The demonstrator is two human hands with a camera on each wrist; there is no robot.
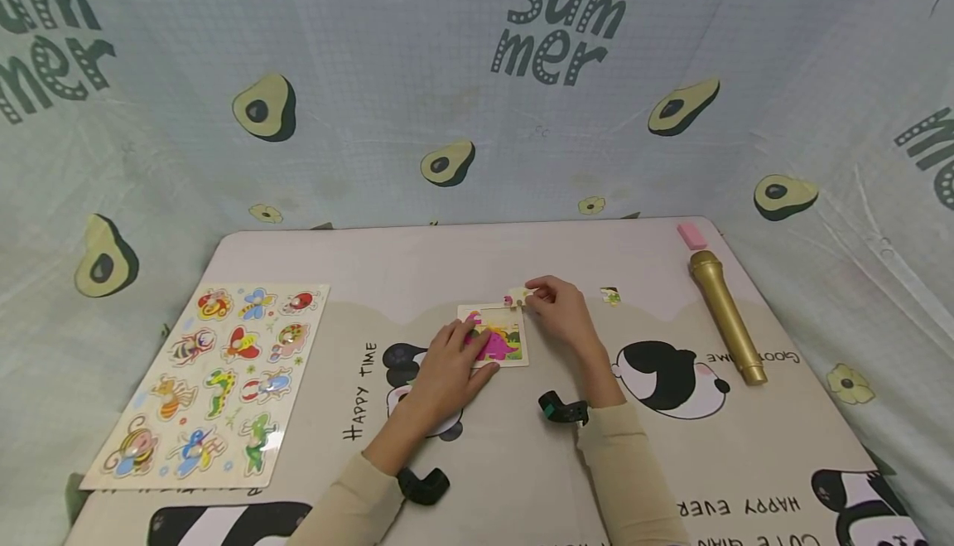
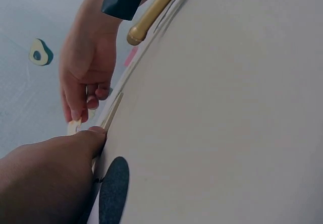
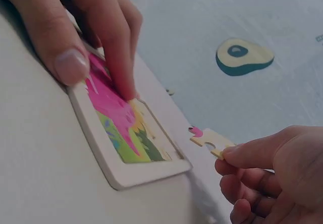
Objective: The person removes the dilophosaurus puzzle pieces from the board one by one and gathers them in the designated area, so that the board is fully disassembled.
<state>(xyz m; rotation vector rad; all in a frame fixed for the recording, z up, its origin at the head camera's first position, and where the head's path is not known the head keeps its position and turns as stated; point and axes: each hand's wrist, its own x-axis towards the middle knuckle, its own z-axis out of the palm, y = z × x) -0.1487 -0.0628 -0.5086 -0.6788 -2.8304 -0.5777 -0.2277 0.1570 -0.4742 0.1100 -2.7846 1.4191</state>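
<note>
A small wooden jigsaw puzzle with a pale frame (image 1: 525, 339) and a pink dinosaur picture lies in the middle of the table. My left hand (image 1: 445, 370) rests on its left side. In the right wrist view a left fingertip presses the picture, and the thumb lies at the frame's edge. Just beyond the frame's far right corner, my right hand (image 1: 565, 314) pinches a puzzle piece (image 3: 211, 139) between thumb and fingers. That piece is cream with a pink patch at one end. Bare cream backing (image 3: 155, 119) shows along the frame's far side.
Another puzzle piece (image 1: 610, 296) lies right of my right hand. A sheet of insect pictures (image 1: 237, 364) covers the table's left side. On the right are a gold microphone (image 1: 728, 318) and a pink block (image 1: 691, 236). A patterned curtain (image 1: 358, 157) hangs behind the table.
</note>
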